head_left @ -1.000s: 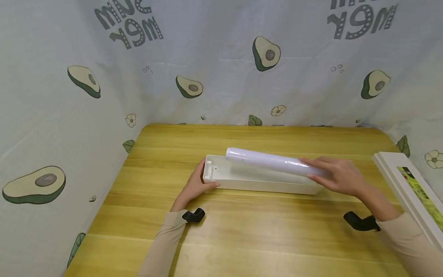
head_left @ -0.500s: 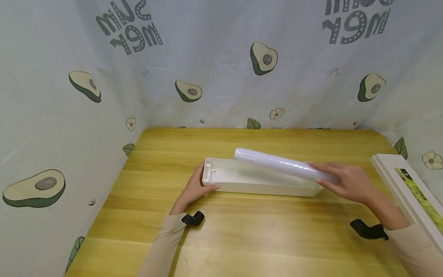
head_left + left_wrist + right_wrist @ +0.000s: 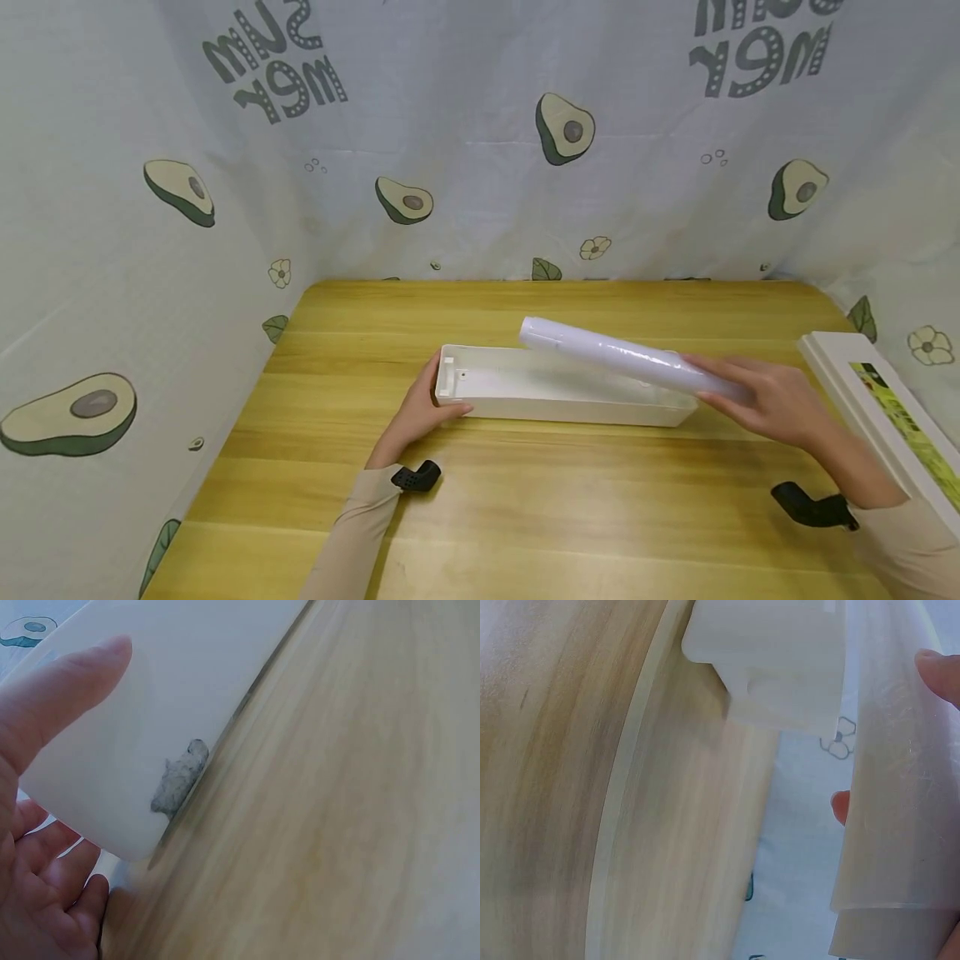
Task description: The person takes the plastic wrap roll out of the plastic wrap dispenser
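In the head view, a long white open-topped box [image 3: 570, 410] lies crosswise on the wooden table. My left hand [image 3: 420, 414] holds its left end, the thumb along the front wall and the other fingers round the end. A grey smudge marks the box's side [image 3: 112, 772] in the left wrist view. My right hand [image 3: 780, 402] grips the right end of a shiny roll of plastic wrap [image 3: 607, 350]. The roll slants above the box, its left end higher. From the right wrist, the roll's core [image 3: 892, 934] sticks out past the film, and the box's end [image 3: 780, 682] is beside it.
A long white lid-like piece [image 3: 828, 354] with a green and yellow label lies at the table's right side. Hanging cloth [image 3: 480, 183] with avocado prints encloses the table [image 3: 570, 508] at the back and sides.
The right hand has moved to the right with the roll, showing more of the box's inside at the left. The left hand stays on the box end. The head view has shifted slightly.
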`<action>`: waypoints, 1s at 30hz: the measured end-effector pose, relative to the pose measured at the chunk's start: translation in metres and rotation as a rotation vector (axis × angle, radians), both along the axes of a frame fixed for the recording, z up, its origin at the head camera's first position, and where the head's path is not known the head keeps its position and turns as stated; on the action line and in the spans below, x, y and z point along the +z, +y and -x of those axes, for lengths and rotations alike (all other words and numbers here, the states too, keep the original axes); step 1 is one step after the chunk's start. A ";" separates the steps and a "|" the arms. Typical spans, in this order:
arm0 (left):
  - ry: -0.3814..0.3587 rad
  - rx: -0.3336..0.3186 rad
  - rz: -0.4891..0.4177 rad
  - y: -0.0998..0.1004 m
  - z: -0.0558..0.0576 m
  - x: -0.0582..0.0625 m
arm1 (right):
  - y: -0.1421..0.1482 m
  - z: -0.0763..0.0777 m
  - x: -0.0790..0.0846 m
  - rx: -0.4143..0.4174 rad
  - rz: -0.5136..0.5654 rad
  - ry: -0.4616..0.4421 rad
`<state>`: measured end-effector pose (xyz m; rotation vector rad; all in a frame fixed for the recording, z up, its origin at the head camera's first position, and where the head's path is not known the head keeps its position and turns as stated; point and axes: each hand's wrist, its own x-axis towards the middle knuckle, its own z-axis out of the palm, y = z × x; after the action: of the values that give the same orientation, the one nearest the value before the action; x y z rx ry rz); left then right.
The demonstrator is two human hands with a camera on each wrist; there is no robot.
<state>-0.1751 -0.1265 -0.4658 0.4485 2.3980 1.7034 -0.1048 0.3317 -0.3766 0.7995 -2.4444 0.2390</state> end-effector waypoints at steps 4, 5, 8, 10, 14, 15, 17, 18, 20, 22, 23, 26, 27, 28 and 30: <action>-0.003 0.005 0.008 0.000 -0.001 -0.002 | 0.002 -0.004 0.000 -0.021 0.001 -0.008; -0.005 0.004 0.010 0.000 -0.002 -0.003 | 0.002 -0.005 0.000 -0.027 0.002 -0.011; -0.010 0.006 0.013 0.001 -0.003 -0.004 | 0.004 -0.009 -0.001 -0.050 0.001 -0.019; -0.008 0.010 0.013 0.001 -0.004 -0.004 | 0.004 -0.011 -0.001 -0.070 0.003 -0.034; -0.005 0.012 0.009 0.001 -0.004 -0.004 | 0.007 -0.014 -0.001 -0.088 0.022 -0.044; -0.004 0.011 0.010 0.000 -0.004 -0.003 | 0.008 -0.015 -0.002 -0.091 0.026 -0.045; -0.002 0.007 0.007 0.000 -0.004 -0.003 | 0.010 -0.017 -0.002 -0.086 0.035 -0.042; 0.001 0.005 0.007 0.000 -0.004 -0.003 | 0.011 -0.017 -0.003 -0.088 0.037 -0.039; 0.003 0.001 0.004 0.000 -0.003 -0.003 | 0.014 -0.020 -0.004 -0.098 0.035 -0.038; 0.004 -0.003 0.002 0.000 -0.003 -0.003 | 0.016 -0.022 -0.005 -0.112 0.031 -0.037; 0.005 -0.006 0.001 0.000 -0.003 -0.003 | 0.018 -0.023 -0.005 -0.122 0.030 -0.036; 0.006 -0.009 -0.003 0.000 -0.002 -0.003 | 0.021 -0.025 -0.004 -0.143 0.034 -0.033; 0.006 -0.009 -0.003 0.000 -0.002 -0.002 | 0.022 -0.026 -0.004 -0.146 0.039 -0.033; 0.007 -0.010 -0.004 0.000 -0.002 -0.002 | 0.023 -0.026 -0.003 -0.147 0.044 -0.033; 0.010 -0.011 -0.004 0.000 -0.001 -0.002 | 0.025 -0.027 -0.003 -0.152 0.050 -0.031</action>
<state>-0.1737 -0.1263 -0.4675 0.4701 2.3953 1.7055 -0.0777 0.3566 -0.3793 0.5900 -2.5032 0.2554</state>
